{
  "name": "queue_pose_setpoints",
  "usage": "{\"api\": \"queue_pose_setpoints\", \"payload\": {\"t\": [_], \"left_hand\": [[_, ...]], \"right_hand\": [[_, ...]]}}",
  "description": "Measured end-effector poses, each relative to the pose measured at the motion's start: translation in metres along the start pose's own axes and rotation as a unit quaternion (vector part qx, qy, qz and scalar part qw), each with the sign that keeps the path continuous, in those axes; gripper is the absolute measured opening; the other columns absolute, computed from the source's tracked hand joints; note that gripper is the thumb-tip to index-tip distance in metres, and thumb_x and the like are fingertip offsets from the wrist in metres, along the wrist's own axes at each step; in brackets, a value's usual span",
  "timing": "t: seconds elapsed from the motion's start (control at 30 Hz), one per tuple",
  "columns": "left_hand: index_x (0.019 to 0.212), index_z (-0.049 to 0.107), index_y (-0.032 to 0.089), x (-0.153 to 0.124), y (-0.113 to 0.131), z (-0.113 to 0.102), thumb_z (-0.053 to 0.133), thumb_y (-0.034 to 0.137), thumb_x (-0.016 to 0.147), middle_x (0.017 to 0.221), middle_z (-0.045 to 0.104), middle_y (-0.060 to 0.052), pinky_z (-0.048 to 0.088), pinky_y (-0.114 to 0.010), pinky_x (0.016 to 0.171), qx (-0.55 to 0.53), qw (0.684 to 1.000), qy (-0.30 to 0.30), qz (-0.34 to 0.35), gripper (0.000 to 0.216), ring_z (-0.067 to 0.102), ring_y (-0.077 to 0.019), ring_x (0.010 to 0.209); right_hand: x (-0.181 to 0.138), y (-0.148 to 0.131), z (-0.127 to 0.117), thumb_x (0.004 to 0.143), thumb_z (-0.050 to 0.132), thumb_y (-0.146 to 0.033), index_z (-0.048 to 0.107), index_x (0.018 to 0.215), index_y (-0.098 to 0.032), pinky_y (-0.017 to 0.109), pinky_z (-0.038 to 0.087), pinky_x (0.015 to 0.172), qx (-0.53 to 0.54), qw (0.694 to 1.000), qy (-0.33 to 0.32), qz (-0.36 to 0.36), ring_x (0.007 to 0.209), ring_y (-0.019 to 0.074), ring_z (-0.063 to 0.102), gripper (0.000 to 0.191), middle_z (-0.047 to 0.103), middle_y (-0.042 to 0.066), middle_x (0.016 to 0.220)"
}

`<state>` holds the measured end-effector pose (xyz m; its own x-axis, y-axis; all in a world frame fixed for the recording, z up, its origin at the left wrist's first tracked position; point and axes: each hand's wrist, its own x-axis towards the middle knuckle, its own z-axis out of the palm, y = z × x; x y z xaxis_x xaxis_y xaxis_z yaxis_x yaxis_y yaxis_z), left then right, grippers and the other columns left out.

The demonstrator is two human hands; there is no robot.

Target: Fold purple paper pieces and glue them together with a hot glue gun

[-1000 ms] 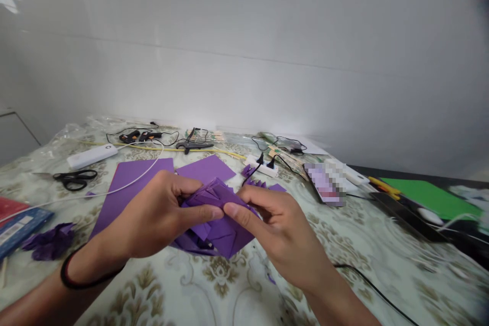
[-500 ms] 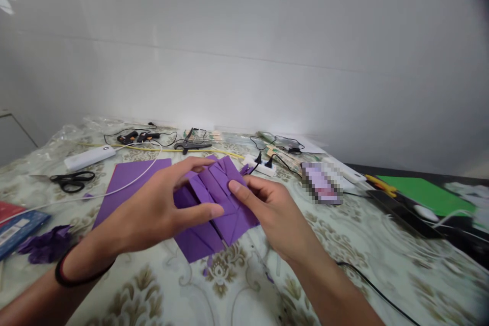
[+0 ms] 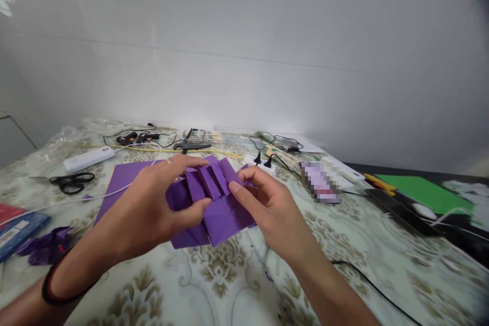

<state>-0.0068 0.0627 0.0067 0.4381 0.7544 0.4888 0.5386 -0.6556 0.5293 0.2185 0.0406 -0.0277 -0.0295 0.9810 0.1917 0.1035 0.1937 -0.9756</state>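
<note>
A stack of folded purple paper pieces (image 3: 214, 204) is fanned out between both my hands, just above the patterned tablecloth (image 3: 214, 285). My left hand (image 3: 148, 209) grips its left side, thumb on top and fingers spread along the far edge. My right hand (image 3: 267, 204) holds the right side, thumb pressing the fanned folds. A flat purple sheet (image 3: 122, 178) lies on the table behind my left hand.
Black scissors (image 3: 71, 182), a white power bank (image 3: 88, 158) with its cable, glue guns (image 3: 135, 137) and pliers (image 3: 189, 145) lie at the back left. A phone (image 3: 320, 182), a white power strip (image 3: 260, 164) and green paper (image 3: 428, 193) sit right. Crumpled purple scrap (image 3: 46, 247) lies left.
The purple stack went from bunched between my fingers to spread out in a fan. Both hands rose slightly and shifted away from me with it.
</note>
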Motion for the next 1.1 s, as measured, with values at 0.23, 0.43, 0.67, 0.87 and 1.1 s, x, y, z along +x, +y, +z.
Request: {"api": "queue_pose_setpoints", "payload": {"t": [0.23,0.43,0.67,0.87,1.1], "left_hand": [[0.133,0.069,0.033,0.001,-0.004,-0.006,0.077,0.042,0.094,0.131,0.079,0.001,0.062,-0.039,0.107,-0.02,1.0,0.007,0.001,0.041,0.078,-0.023,0.112],[0.138,0.067,0.032,0.002,-0.018,-0.015,0.081,0.044,0.093,0.133,0.078,-0.002,0.064,-0.033,0.109,-0.098,0.995,-0.013,-0.021,0.048,0.076,-0.0234,0.123],[0.142,0.066,0.035,0.001,-0.027,-0.025,0.087,0.031,0.089,0.142,0.073,-0.003,0.061,-0.035,0.116,-0.141,0.99,-0.011,0.018,0.058,0.071,-0.0259,0.134],[0.144,0.066,0.036,0.0,-0.027,-0.026,0.085,0.029,0.09,0.142,0.073,-0.004,0.061,-0.037,0.115,-0.122,0.992,-0.008,0.032,0.057,0.072,-0.0269,0.131],[0.148,0.062,0.043,0.0,-0.024,-0.019,0.081,0.031,0.096,0.144,0.073,0.0,0.061,-0.038,0.11,0.015,0.995,-0.017,0.1,0.057,0.072,-0.0243,0.129]], "right_hand": [[0.004,-0.001,-0.007,0.097,0.068,-0.048,0.062,0.083,-0.022,0.028,0.047,0.069,-0.023,0.998,0.02,-0.052,0.085,0.017,0.056,0.03,0.062,0.003,0.098],[0.006,0.002,-0.007,0.091,0.075,-0.047,0.065,0.083,-0.024,0.024,0.054,0.065,0.09,0.996,0.021,0.007,0.081,0.0159,0.058,0.027,0.061,0.0,0.087],[0.005,0.001,-0.008,0.09,0.078,-0.046,0.069,0.083,-0.023,0.027,0.06,0.067,0.135,0.991,0.009,-0.004,0.081,0.0162,0.063,0.026,0.061,0.0,0.089],[0.006,0.002,-0.009,0.093,0.077,-0.046,0.069,0.085,-0.024,0.027,0.06,0.07,0.134,0.991,0.0,-0.017,0.08,0.0149,0.061,0.026,0.061,0.0,0.09],[0.003,0.002,-0.007,0.094,0.075,-0.044,0.063,0.092,-0.025,0.029,0.058,0.073,0.038,0.999,-0.002,-0.029,0.08,0.0151,0.06,0.023,0.06,-0.001,0.092]]}}
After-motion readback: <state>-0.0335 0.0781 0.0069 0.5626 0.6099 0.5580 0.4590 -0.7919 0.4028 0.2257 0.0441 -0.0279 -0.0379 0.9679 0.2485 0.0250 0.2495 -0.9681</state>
